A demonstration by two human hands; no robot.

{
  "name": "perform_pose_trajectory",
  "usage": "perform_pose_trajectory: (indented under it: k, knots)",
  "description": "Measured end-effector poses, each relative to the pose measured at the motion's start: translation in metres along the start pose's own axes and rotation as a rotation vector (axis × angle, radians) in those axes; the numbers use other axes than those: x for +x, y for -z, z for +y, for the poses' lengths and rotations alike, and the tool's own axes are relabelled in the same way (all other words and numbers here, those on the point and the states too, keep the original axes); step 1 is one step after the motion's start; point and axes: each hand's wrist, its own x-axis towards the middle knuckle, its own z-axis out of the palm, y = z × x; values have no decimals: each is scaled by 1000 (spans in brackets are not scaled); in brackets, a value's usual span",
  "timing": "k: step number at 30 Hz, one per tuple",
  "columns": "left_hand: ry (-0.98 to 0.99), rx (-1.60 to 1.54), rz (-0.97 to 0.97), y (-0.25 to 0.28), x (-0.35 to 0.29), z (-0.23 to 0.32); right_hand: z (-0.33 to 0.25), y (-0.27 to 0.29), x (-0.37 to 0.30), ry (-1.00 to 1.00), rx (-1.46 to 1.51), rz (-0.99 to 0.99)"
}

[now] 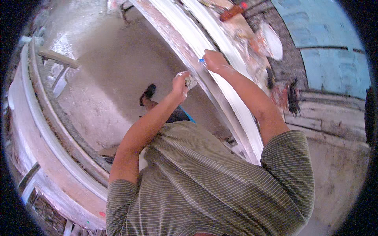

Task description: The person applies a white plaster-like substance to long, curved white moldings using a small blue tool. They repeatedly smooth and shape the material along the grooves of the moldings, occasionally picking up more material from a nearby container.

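A long white moulding (pixel 232 84) runs from the top middle down to the lower right, passing in front of me. My right hand (pixel 215 61) is closed at its near edge, gripping a small tool with a blue part (pixel 202 60) that shows beside the fingers; the rest of the tool is hidden. Lower and to the left, my left hand (pixel 180 87) is wrapped round a whitish, rough lump (pixel 191 82), held just short of the moulding. White smears mark my fingers and right forearm.
A second long pale beam (pixel 43 137) curves along the left, near a wooden support (pixel 59 59). Beyond the moulding lie a white shell-shaped piece (pixel 271 41), a reddish-brown block (pixel 232 12) and a dark bristly object (pixel 293 98). Light blue panels (pixel 325 59) stand at right.
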Motion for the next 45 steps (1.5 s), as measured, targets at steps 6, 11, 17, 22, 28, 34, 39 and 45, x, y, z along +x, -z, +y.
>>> perform_pose_trajectory:
  k: [6, 11, 17, 22, 28, 34, 39, 45]
  knots:
    - [139, -47, -3, -21, -29, -174, 8, -61, -193, -140, 4, -77]
    - [351, -79, -11, -18, -88, -313, 18, -107, -330, -225, 46, -54]
    - [429, 19, 50, -19, -160, -439, 50, -184, -480, -304, 106, -9]
    - [418, 37, 29, -14, -197, -529, 58, -214, -597, -258, 55, -45]
    - [314, 6, 43, -31, -240, -658, 69, -252, -738, -262, 101, -6]
    - [444, 61, -37, -27, -305, -773, 98, -307, -880, -205, 101, -120]
    - [447, 165, -7, -31, -334, -818, 100, -352, -994, -530, 253, 11]
    - [453, 277, -51, -35, -340, -841, 121, -441, -1141, -673, 82, 17]
